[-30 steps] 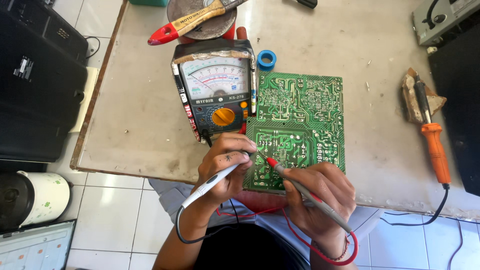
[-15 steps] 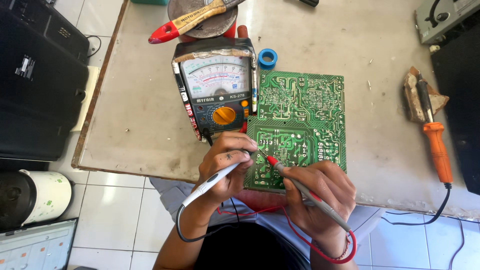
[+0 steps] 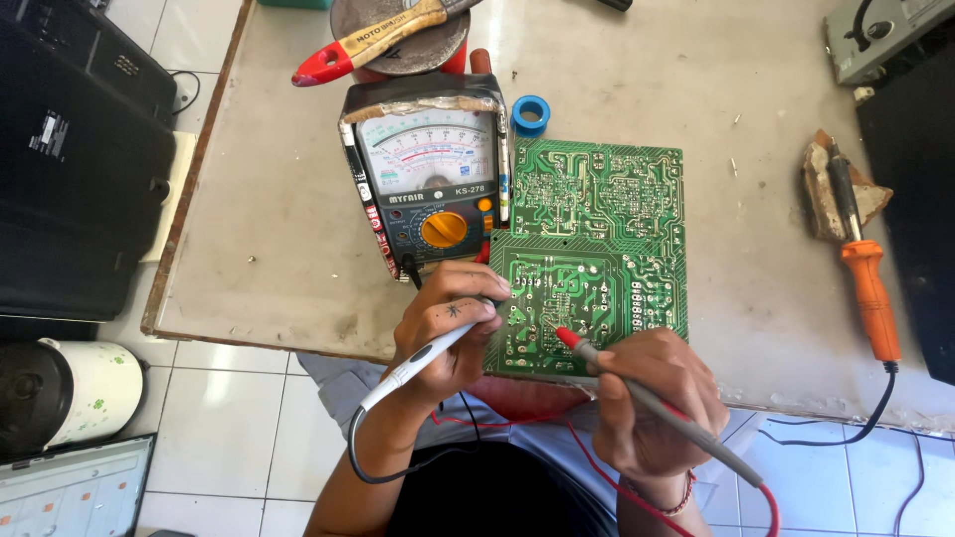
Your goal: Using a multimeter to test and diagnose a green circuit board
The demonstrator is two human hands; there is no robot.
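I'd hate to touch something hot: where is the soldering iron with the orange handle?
In the head view the soldering iron lies on the table's far right, right of the green circuit board, away from both hands.

The left hand [image 3: 450, 328] hides its probe's tip on the board [image 3: 595, 261], the board's near edge lies under both hands, and the meter's needle is too small to read.

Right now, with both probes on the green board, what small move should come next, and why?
Probably hold both tips steady and glance at the analog meter. The right hand has the red probe on the circuit board, the left hand the white one, so a reading seems due.
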